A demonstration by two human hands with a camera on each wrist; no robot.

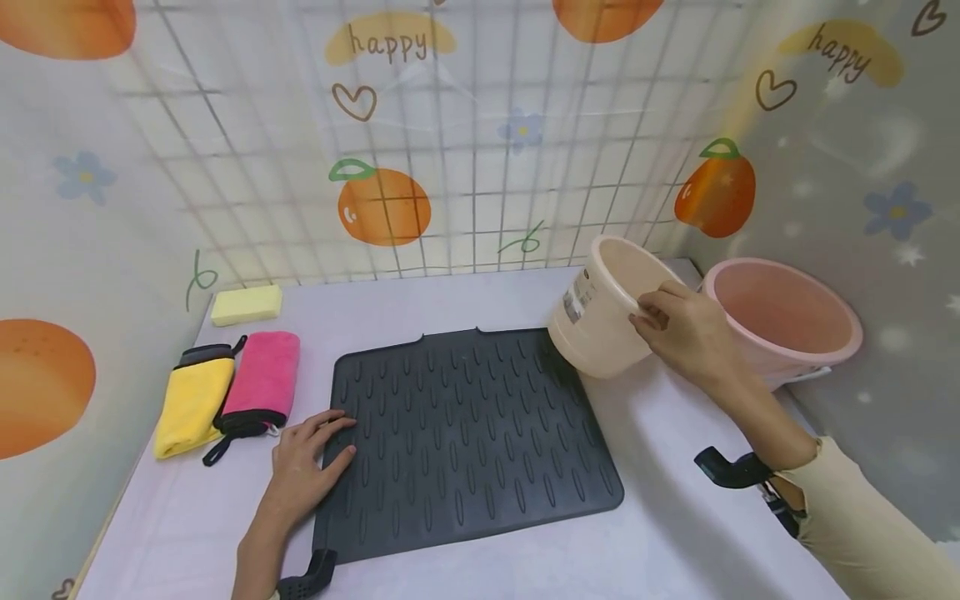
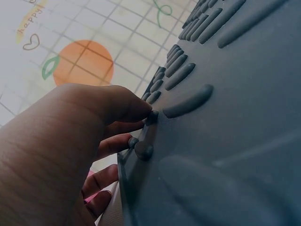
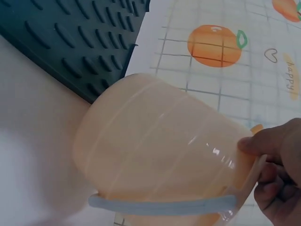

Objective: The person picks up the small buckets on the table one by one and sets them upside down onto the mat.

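Observation:
A cream plastic bucket (image 1: 600,325) tilts over the far right corner of a dark grey ribbed drying mat (image 1: 465,433). My right hand (image 1: 686,329) pinches the bucket's rim between thumb and fingers. In the right wrist view the bucket (image 3: 155,136) shows its ringed side and a pale grey handle (image 3: 162,206) lying across it. On the mat's left edge rests my left hand (image 1: 303,462), its fingers spread and lightly bent. Seen from the left wrist, the thumb and fingertips (image 2: 149,110) touch that edge and its ridges.
A pink basin (image 1: 840,317) stands at the right behind my right forearm. Folded yellow (image 1: 197,404) and pink (image 1: 262,375) cloths with black trim lie left of the mat. Behind them sits a pale yellow sponge (image 1: 246,305). A printed curtain (image 1: 465,142) closes off the back.

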